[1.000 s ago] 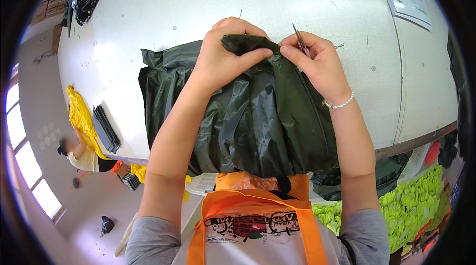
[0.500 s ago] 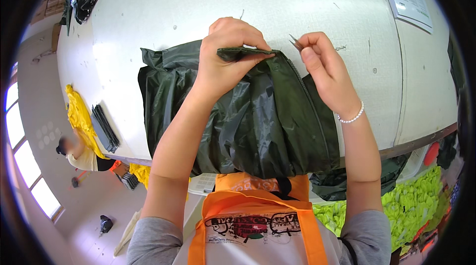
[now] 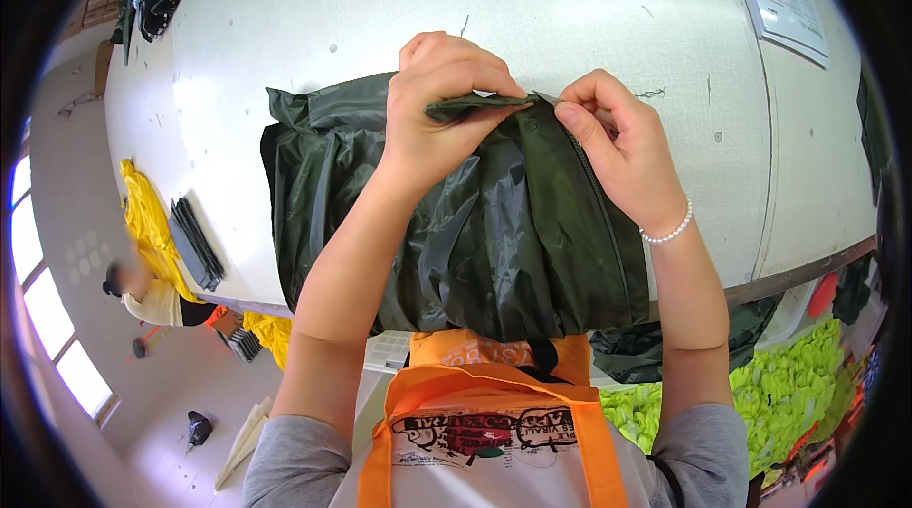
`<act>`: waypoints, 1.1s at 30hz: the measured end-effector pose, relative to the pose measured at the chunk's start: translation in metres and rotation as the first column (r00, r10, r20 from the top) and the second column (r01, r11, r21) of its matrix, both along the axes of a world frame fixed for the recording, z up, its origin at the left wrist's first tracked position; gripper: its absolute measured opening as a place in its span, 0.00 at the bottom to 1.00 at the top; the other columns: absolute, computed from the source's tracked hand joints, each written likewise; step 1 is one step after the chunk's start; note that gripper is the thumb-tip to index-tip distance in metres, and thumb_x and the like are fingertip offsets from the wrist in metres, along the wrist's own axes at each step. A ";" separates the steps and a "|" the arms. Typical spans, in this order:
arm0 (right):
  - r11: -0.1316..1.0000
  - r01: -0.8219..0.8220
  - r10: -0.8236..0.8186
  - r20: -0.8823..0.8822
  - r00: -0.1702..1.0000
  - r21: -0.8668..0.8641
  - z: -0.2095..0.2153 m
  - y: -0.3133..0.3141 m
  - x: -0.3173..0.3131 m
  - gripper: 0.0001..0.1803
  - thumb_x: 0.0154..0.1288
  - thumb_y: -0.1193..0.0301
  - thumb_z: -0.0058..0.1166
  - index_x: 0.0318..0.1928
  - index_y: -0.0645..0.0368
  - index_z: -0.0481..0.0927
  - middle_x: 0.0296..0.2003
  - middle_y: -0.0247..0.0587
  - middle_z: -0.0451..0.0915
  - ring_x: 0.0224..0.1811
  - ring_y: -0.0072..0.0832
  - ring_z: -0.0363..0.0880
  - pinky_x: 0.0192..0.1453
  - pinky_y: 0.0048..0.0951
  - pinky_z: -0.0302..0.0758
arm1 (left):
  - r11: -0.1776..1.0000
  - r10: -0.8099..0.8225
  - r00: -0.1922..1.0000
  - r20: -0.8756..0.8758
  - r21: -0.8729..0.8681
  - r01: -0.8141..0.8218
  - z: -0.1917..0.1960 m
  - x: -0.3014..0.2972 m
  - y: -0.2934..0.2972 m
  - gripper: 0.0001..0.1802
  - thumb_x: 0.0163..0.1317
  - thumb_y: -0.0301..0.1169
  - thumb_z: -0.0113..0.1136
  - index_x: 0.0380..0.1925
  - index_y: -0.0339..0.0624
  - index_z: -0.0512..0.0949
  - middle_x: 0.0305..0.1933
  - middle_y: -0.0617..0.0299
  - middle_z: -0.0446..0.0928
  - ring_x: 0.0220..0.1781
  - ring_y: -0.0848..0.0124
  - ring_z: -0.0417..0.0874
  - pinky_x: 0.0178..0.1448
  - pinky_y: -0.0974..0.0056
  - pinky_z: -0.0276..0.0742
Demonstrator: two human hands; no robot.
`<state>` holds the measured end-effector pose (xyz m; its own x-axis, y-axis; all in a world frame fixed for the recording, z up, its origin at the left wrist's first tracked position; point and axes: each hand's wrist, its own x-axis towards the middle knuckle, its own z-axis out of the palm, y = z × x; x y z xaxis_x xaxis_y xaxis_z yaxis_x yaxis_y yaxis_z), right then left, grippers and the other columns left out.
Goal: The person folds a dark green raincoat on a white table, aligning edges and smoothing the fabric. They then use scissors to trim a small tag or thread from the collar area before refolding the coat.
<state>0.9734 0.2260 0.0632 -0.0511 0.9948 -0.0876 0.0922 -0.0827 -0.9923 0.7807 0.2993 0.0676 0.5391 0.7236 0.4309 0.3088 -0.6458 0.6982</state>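
A dark green, shiny rain jacket point(image 3: 465, 242) lies bunched on the white table in front of me, a zip point(image 3: 598, 187) running down its right side. My left hand point(image 3: 446, 95) is closed, pinching a folded edge of the jacket between thumb and fingers at its top. My right hand point(image 3: 613, 133) is closed around small thread snips point(image 3: 546, 99), most of them hidden in the fingers. Their pointed metal tips are at the jacket edge, just right of my left fingertips. Whether the blades touch a thread is too small to tell.
Loose thread bits lie on the white table point(image 3: 589, 14). Printed sheets point(image 3: 779, 0) rest at the far right, and dark folded pieces point(image 3: 197, 242) and a yellow garment point(image 3: 152, 218) at the left edge. Bright yellow-green garments point(image 3: 788, 389) fill the lower right. A person point(image 3: 152, 294) works at the left.
My right hand has moved slightly left, bringing the snips' tips from open space to the jacket's edge. My left hand keeps its pinch, almost in place.
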 end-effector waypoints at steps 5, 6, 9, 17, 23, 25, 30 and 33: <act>0.971 0.231 -0.240 0.183 0.953 0.064 -0.028 0.013 0.023 0.08 0.68 0.70 0.54 0.40 0.62 0.76 0.30 0.31 0.77 0.33 0.17 0.72 0.38 0.20 0.71 | 0.954 0.297 0.942 -0.159 0.000 -0.301 0.008 0.003 -0.021 0.33 0.37 0.28 0.76 0.48 0.41 0.74 0.54 0.55 0.73 0.57 0.58 0.71 0.61 0.57 0.65; 0.951 0.305 -0.303 0.327 0.895 0.048 -0.036 0.019 0.045 0.10 0.68 0.68 0.54 0.42 0.62 0.77 0.33 0.34 0.78 0.35 0.19 0.73 0.42 0.22 0.72 | 0.938 0.329 0.930 -0.167 -0.056 -0.342 0.004 -0.003 -0.032 0.43 0.38 0.33 0.78 0.56 0.41 0.66 0.62 0.50 0.64 0.66 0.53 0.61 0.67 0.54 0.60; 0.875 0.398 -0.464 0.716 0.521 0.277 -0.110 0.027 0.148 0.15 0.67 0.62 0.54 0.43 0.62 0.78 0.38 0.43 0.80 0.39 0.31 0.78 0.46 0.29 0.74 | 0.896 0.383 0.897 -0.222 -0.149 -0.419 -0.021 -0.031 -0.081 0.34 0.44 0.25 0.72 0.53 0.38 0.68 0.56 0.49 0.68 0.57 0.56 0.71 0.59 0.59 0.68; 0.864 0.218 -0.484 0.868 0.112 0.454 -0.142 0.012 0.235 0.20 0.67 0.60 0.53 0.49 0.64 0.79 0.47 0.50 0.80 0.50 0.41 0.78 0.55 0.35 0.72 | 0.540 0.508 0.765 -0.395 -0.545 -0.641 -0.047 -0.077 -0.154 0.28 0.56 0.33 0.65 0.55 0.36 0.67 0.51 0.52 0.72 0.47 0.60 0.74 0.52 0.61 0.71; 0.989 -0.035 0.121 0.645 0.754 -0.144 -0.068 -0.062 -0.003 0.31 0.61 0.64 0.59 0.62 0.65 0.68 0.37 0.51 0.77 0.39 0.41 0.77 0.48 0.35 0.74 | 0.435 0.423 0.781 -0.459 -0.653 -0.620 -0.062 -0.053 -0.132 0.40 0.60 0.49 0.60 0.62 0.30 0.63 0.58 0.40 0.70 0.60 0.50 0.73 0.62 0.57 0.69; 0.992 -0.115 0.126 0.426 0.896 -0.050 -0.094 -0.077 -0.039 0.28 0.62 0.69 0.55 0.61 0.67 0.67 0.46 0.58 0.76 0.48 0.51 0.76 0.52 0.42 0.72 | 0.456 0.387 0.736 -0.555 -0.579 -0.676 -0.058 -0.039 -0.126 0.39 0.62 0.49 0.58 0.63 0.31 0.63 0.58 0.37 0.71 0.60 0.49 0.73 0.62 0.57 0.70; 0.982 -0.161 0.171 0.097 0.980 -0.098 -0.053 -0.110 -0.116 0.21 0.65 0.72 0.54 0.56 0.68 0.72 0.44 0.49 0.79 0.45 0.38 0.79 0.50 0.32 0.74 | 0.423 0.500 0.856 -0.132 -0.825 -0.374 -0.044 -0.061 -0.145 0.26 0.65 0.39 0.54 0.55 0.27 0.68 0.50 0.49 0.75 0.53 0.65 0.74 0.56 0.66 0.69; 0.909 -0.293 0.175 -0.364 0.915 -0.297 -0.041 -0.122 -0.090 0.16 0.67 0.72 0.54 0.52 0.67 0.76 0.39 0.37 0.81 0.39 0.22 0.78 0.45 0.24 0.75 | 0.495 0.713 0.647 0.270 -0.848 -0.191 -0.020 -0.082 -0.190 0.19 0.66 0.31 0.54 0.51 0.28 0.67 0.47 0.52 0.76 0.48 0.70 0.73 0.56 0.67 0.68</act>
<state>0.8835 0.1039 0.0226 -0.3623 0.8619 -0.3547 -0.1679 -0.4347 -0.8848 0.6989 0.1094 0.0478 -0.1075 0.9565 -0.2712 -0.1925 0.2476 0.9496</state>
